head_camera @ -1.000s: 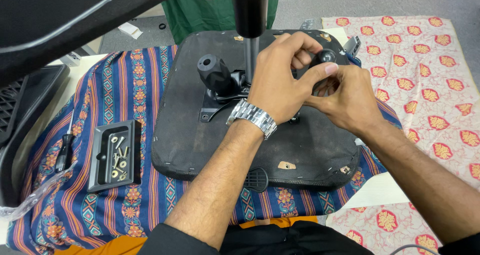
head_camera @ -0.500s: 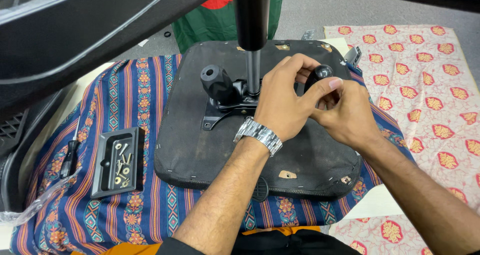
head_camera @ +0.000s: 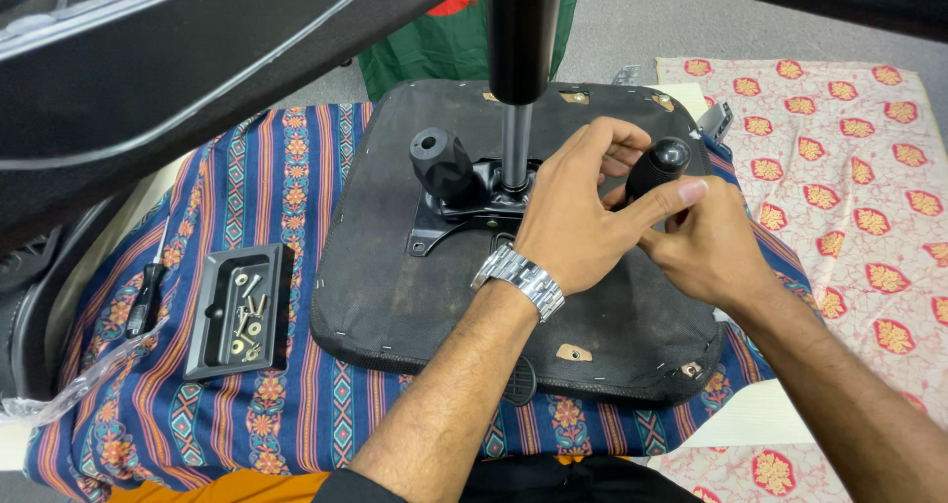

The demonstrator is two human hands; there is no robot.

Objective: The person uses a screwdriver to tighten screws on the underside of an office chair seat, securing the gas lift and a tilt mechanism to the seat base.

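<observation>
Both hands are in over the upturned chair seat (head_camera: 415,296) — its black fabric underside faces up, lying on a striped blue cloth (head_camera: 247,187) that covers the worktop (head_camera: 760,424). The right hand (head_camera: 706,241) is curled around a black lever knob (head_camera: 660,162), the thumb pressed along its side, the knob's rounded top poking out above the fingers. The left hand (head_camera: 573,217), a metal watch (head_camera: 518,281) on its wrist, is cupped loosely over the middle of the seat, fingers bent and reaching toward that same knob; whether it grips anything underneath, I cannot tell — the palm hides it.

Just left of the left hand sits the black metal mechanism plate (head_camera: 459,212) fixed to the seat, with a second, fatter black knob (head_camera: 441,162) sticking up from it. A gas-lift cylinder (head_camera: 518,59) rises straight out of the plate's centre, thin chrome rod below, thick black tube above.

Off to the left on the striped cloth lies a small black tray (head_camera: 237,310) holding screws and washers, and beside it a screwdriver (head_camera: 146,296) with a dark handle. A floral patterned cloth (head_camera: 849,148) covers the area to the right. A large black chair part (head_camera: 178,69) looms across the top left.
</observation>
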